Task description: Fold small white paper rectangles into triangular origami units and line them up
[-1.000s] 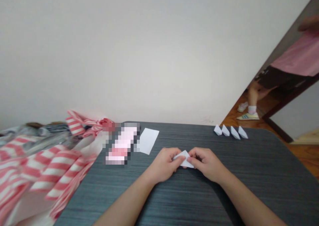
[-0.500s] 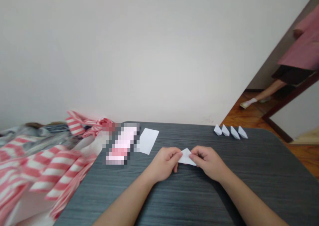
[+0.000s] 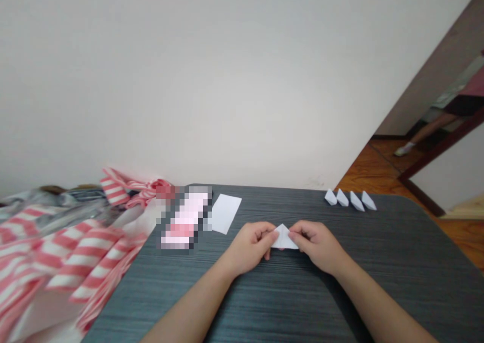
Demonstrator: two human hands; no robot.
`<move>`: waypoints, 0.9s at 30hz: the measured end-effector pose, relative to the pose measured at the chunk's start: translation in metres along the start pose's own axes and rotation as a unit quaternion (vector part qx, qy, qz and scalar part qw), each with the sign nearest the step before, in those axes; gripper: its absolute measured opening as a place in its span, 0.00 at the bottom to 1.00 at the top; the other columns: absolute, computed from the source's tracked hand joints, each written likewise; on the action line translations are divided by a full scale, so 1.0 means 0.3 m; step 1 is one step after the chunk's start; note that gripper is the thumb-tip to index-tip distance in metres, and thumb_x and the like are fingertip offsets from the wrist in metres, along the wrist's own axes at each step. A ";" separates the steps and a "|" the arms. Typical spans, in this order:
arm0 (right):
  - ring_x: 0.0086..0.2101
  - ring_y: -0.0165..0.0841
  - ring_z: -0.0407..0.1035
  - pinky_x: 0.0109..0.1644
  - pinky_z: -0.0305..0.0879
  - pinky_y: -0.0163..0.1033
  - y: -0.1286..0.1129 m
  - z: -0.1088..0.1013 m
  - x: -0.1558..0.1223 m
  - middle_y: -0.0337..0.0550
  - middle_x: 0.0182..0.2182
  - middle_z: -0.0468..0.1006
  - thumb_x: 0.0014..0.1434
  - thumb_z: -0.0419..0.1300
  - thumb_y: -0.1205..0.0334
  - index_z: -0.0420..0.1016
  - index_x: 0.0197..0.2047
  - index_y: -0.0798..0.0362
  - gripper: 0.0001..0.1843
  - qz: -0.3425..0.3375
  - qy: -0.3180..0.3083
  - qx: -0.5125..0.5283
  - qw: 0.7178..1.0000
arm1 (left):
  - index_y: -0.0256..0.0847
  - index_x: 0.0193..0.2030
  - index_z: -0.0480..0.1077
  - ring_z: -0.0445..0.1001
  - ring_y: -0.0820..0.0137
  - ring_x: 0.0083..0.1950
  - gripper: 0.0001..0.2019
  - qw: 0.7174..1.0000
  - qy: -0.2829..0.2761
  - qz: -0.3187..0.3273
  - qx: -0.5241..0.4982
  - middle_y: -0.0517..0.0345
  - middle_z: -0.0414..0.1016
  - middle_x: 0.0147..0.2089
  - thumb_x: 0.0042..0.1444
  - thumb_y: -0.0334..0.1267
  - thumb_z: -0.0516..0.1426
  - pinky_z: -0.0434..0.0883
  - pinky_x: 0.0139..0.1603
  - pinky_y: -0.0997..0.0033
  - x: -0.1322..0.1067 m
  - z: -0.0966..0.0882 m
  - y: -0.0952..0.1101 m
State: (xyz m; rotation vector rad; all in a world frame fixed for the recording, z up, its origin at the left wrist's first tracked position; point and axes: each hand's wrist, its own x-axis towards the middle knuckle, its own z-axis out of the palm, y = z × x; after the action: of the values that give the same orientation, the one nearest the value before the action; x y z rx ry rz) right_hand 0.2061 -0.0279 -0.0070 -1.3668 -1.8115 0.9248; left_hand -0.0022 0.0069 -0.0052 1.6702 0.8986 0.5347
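A folded white paper triangle (image 3: 283, 237), pinched between left hand (image 3: 250, 248), right hand (image 3: 316, 246)

Slim bare forearms (image 3: 189, 307), smooth left hand (image 3: 247, 248), smooth right hand (image 3: 319, 247)

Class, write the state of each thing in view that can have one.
Folded white paper triangle: held between both hands.
Left hand: pinching its left side.
Right hand: pinching its right side.
Loose white sheet: lying flat, unfolded.
Four folded paper pieces: standing in line.
Pink-striped cloth: crumpled in a heap.
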 end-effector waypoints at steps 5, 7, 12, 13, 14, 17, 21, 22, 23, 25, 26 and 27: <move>0.26 0.30 0.66 0.32 0.59 0.34 -0.002 0.010 0.000 0.38 0.24 0.74 0.62 0.58 0.63 0.77 0.31 0.54 0.10 -0.026 -0.029 0.001 0.999 | 0.36 0.34 0.72 0.67 0.74 0.25 0.18 1.000 -0.008 -0.016 -0.011 0.62 0.67 0.24 0.62 0.49 0.53 0.61 0.25 0.78 -0.001 0.003 -0.006; 0.26 0.30 0.65 0.31 0.59 0.34 0.005 0.018 -0.003 0.38 0.24 0.74 0.61 0.59 0.63 0.78 0.36 0.53 0.06 -0.019 -0.031 0.022 0.999 | 0.35 0.32 0.71 0.67 0.74 0.24 0.18 1.000 -0.004 -0.025 -0.007 0.62 0.67 0.24 0.63 0.49 0.53 0.61 0.25 0.77 0.000 0.003 -0.012; 0.24 0.27 0.63 0.28 0.58 0.31 0.027 0.029 -0.016 0.35 0.26 0.70 0.57 0.63 0.64 0.71 0.43 0.53 0.09 -0.003 -0.044 0.106 0.993 | 0.35 0.32 0.70 0.66 0.75 0.23 0.18 0.999 0.007 -0.032 -0.022 0.61 0.69 0.24 0.62 0.49 0.53 0.61 0.23 0.77 0.004 0.003 -0.013; 0.24 0.27 0.62 0.27 0.57 0.31 0.028 0.029 -0.018 0.34 0.26 0.69 0.56 0.64 0.64 0.70 0.41 0.53 0.09 -0.007 -0.051 0.106 0.993 | 0.35 0.32 0.70 0.67 0.75 0.23 0.18 0.999 0.008 -0.033 -0.026 0.61 0.70 0.24 0.62 0.49 0.53 0.61 0.23 0.77 0.004 0.003 -0.011; 0.24 0.26 0.61 0.27 0.57 0.31 0.027 0.029 -0.019 0.33 0.26 0.68 0.56 0.65 0.65 0.70 0.40 0.53 0.09 -0.015 -0.054 0.103 0.993 | 0.35 0.32 0.70 0.67 0.75 0.23 0.18 0.999 0.008 -0.034 -0.031 0.60 0.71 0.25 0.62 0.49 0.53 0.62 0.23 0.77 0.004 0.004 -0.008; 0.26 0.26 0.62 0.29 0.58 0.31 0.018 0.025 -0.017 0.37 0.31 0.70 0.55 0.65 0.66 0.69 0.38 0.53 0.09 -0.050 -0.051 0.080 0.994 | 0.35 0.32 0.70 0.67 0.74 0.23 0.18 0.998 0.011 -0.039 -0.044 0.60 0.72 0.24 0.61 0.50 0.53 0.62 0.23 0.77 0.005 0.006 0.000; 0.26 0.26 0.63 0.30 0.60 0.31 0.005 0.020 -0.011 0.40 0.35 0.72 0.56 0.63 0.68 0.69 0.36 0.53 0.06 -0.082 -0.048 0.048 0.994 | 0.36 0.31 0.70 0.67 0.74 0.23 0.18 0.998 0.005 -0.040 -0.055 0.60 0.73 0.25 0.61 0.50 0.53 0.63 0.23 0.77 0.005 0.007 0.004; 0.26 0.26 0.63 0.30 0.60 0.31 0.002 0.019 -0.010 0.40 0.34 0.72 0.57 0.62 0.68 0.69 0.36 0.53 0.05 -0.086 -0.047 0.042 0.994 | 0.36 0.32 0.70 0.67 0.74 0.23 0.18 0.998 0.003 -0.039 -0.053 0.59 0.74 0.25 0.61 0.51 0.53 0.63 0.23 0.77 0.005 0.007 0.003; 0.26 0.26 0.63 0.30 0.60 0.31 0.000 0.018 -0.010 0.40 0.34 0.72 0.57 0.62 0.68 0.69 0.36 0.53 0.05 -0.089 -0.045 0.038 0.994 | 0.36 0.32 0.71 0.68 0.74 0.23 0.19 0.998 -0.001 -0.039 -0.050 0.58 0.75 0.26 0.62 0.51 0.53 0.63 0.23 0.77 0.004 0.007 0.002; 0.26 0.27 0.63 0.30 0.60 0.31 -0.003 0.016 -0.010 0.40 0.34 0.73 0.58 0.61 0.69 0.70 0.36 0.53 0.03 -0.097 -0.040 0.028 0.994 | 0.36 0.33 0.71 0.68 0.74 0.24 0.19 0.998 -0.004 -0.036 -0.042 0.57 0.76 0.28 0.62 0.50 0.52 0.63 0.24 0.77 0.004 0.007 0.000; 0.26 0.27 0.63 0.30 0.60 0.32 -0.004 0.015 -0.009 0.40 0.34 0.73 0.58 0.61 0.69 0.70 0.35 0.53 0.03 -0.102 -0.039 0.024 0.994 | 0.36 0.33 0.71 0.68 0.74 0.24 0.18 0.999 -0.005 -0.035 -0.038 0.57 0.76 0.28 0.62 0.50 0.52 0.63 0.24 0.77 0.004 0.007 -0.002; 0.27 0.28 0.64 0.30 0.61 0.32 -0.005 0.014 -0.009 0.41 0.34 0.73 0.59 0.60 0.68 0.71 0.35 0.53 0.02 -0.107 -0.039 0.019 0.993 | 0.36 0.32 0.71 0.68 0.74 0.24 0.18 0.999 -0.005 -0.035 -0.035 0.57 0.75 0.28 0.62 0.50 0.52 0.63 0.24 0.77 0.003 0.007 -0.003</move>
State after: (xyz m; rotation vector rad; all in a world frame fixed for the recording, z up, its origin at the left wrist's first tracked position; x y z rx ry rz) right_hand 0.2024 -0.0314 -0.0082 -1.1024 -1.9445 0.9032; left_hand -0.0003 0.0065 -0.0068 1.5728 0.9166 0.5038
